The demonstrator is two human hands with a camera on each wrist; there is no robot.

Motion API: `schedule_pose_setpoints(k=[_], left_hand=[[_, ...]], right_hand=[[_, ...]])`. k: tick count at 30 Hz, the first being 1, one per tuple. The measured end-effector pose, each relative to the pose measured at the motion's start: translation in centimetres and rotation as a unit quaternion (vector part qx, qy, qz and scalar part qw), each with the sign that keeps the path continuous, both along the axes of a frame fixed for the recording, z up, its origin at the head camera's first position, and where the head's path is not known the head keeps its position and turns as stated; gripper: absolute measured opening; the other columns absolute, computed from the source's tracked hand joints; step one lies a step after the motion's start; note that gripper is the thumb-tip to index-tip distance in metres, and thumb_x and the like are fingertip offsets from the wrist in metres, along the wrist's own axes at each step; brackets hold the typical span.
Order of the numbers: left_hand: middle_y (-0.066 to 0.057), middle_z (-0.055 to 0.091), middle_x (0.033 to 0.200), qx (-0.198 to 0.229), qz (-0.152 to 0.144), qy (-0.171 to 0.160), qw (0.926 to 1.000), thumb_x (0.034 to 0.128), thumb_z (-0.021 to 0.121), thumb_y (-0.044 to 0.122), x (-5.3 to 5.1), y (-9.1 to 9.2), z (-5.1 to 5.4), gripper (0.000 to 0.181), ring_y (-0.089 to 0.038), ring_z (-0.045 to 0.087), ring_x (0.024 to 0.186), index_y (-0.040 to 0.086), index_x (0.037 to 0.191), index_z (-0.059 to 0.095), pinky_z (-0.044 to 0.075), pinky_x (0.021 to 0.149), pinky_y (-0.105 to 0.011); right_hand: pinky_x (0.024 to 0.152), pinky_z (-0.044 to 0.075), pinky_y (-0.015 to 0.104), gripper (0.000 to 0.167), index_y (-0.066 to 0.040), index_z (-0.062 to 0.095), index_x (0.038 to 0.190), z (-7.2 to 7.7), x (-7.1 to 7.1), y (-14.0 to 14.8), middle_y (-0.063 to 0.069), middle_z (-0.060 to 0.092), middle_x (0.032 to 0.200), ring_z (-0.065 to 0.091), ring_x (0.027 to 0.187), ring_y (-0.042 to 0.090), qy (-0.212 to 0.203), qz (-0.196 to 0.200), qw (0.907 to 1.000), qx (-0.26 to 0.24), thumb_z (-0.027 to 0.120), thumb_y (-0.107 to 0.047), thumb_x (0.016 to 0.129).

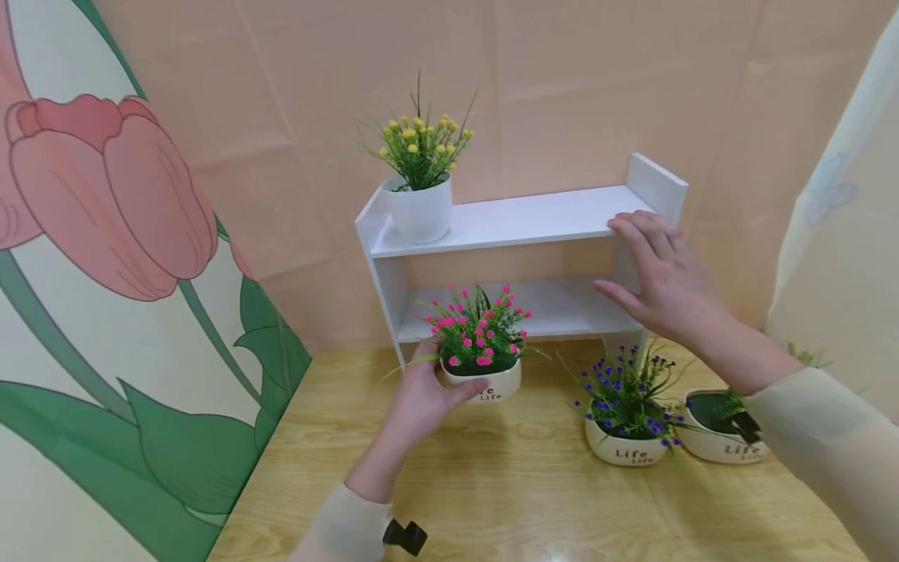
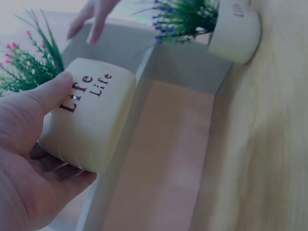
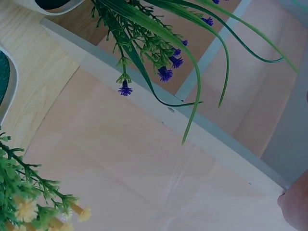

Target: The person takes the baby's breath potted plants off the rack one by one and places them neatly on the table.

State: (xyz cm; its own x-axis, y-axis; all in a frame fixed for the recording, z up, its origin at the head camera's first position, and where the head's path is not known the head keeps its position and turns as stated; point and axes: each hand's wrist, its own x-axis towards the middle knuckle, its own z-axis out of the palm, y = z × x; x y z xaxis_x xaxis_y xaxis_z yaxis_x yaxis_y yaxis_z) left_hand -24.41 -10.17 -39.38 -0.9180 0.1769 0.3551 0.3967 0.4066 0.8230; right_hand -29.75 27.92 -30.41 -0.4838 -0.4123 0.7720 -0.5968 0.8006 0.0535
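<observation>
My left hand (image 1: 421, 398) grips a cream oval pot (image 1: 504, 380) of pink artificial flowers, thumb across its front and fingers round its side. In the left wrist view the pot (image 2: 103, 120) shows "Life" lettering and is raised off the table, in front of the lower board of a white two-tier shelf (image 1: 534, 218). My right hand (image 1: 667, 277) rests on the right end of the upper board, fingers extended and thumb apart. Only a bit of that hand (image 3: 296, 204) appears in the right wrist view. A white pot (image 1: 421, 212) of yellow flowers stands at the upper board's left end.
On the wooden table (image 1: 449, 476), right of the shelf's front, sits a pot (image 1: 625, 451) of blue-purple flowers. Beside it another cream pot (image 1: 716, 446) is partly hidden by my right sleeve. Behind the shelf hangs a peach backdrop (image 1: 562, 94); a tulip-printed panel (image 1: 112, 203) stands left.
</observation>
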Motion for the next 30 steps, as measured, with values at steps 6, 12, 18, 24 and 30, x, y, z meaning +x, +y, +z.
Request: schedule_pose_setpoints(k=[6,12,18,24,30], left_hand=[[-0.009,0.054,0.158,-0.021,-0.008,-0.024,0.9995,0.0829,0.100,0.041,1.1,0.6,-1.5,0.097,-0.033,0.054,0.146,0.016,0.163,0.051,0.048,0.119,-0.059],[-0.007,0.054,0.160,-0.049,-0.005,-0.031,0.9983,0.0818,0.099,0.046,1.5,1.1,-3.0,0.101,-0.037,0.055,0.146,0.018,0.165,0.048,0.048,0.117,-0.063],[-0.010,0.050,0.163,-0.059,-0.017,-0.059,0.9964,0.0817,0.099,0.047,1.5,1.9,-4.6,0.103,-0.043,0.055,0.144,0.017,0.165,0.046,0.050,0.115,-0.064],[-0.014,0.049,0.165,-0.074,-0.027,-0.062,0.9950,0.0817,0.100,0.045,1.1,2.5,-6.2,0.109,-0.043,0.052,0.148,0.008,0.166,0.042,0.048,0.118,-0.061],[-0.018,0.049,0.164,-0.085,-0.031,-0.070,0.9934,0.0811,0.101,0.043,0.7,2.8,-7.5,0.112,-0.043,0.053,0.146,0.008,0.168,0.039,0.050,0.116,-0.062]], right_hand=[[0.135,0.020,0.051,0.102,0.002,0.040,0.162,-0.1,0.0,0.0,0.026,0.042,0.162,0.033,0.152,0.050,-0.009,-0.004,1.0000,-0.002,0.039,-0.083,0.105],[0.135,0.020,0.051,0.101,0.002,0.040,0.162,-0.1,0.0,0.0,0.026,0.043,0.162,0.033,0.152,0.050,-0.007,-0.004,1.0000,-0.002,0.039,-0.082,0.105],[0.135,0.020,0.051,0.102,0.001,0.040,0.163,0.0,0.1,0.0,0.025,0.042,0.162,0.032,0.152,0.049,-0.010,-0.006,0.9999,-0.004,0.039,-0.083,0.105],[0.135,0.020,0.051,0.101,0.001,0.040,0.163,0.0,0.2,0.0,0.025,0.042,0.162,0.033,0.152,0.049,-0.010,-0.002,0.9999,-0.005,0.040,-0.082,0.105],[0.135,0.020,0.051,0.100,0.001,0.040,0.163,0.0,0.2,-0.1,0.025,0.042,0.162,0.033,0.152,0.049,-0.012,-0.002,0.9999,-0.006,0.041,-0.081,0.105]])
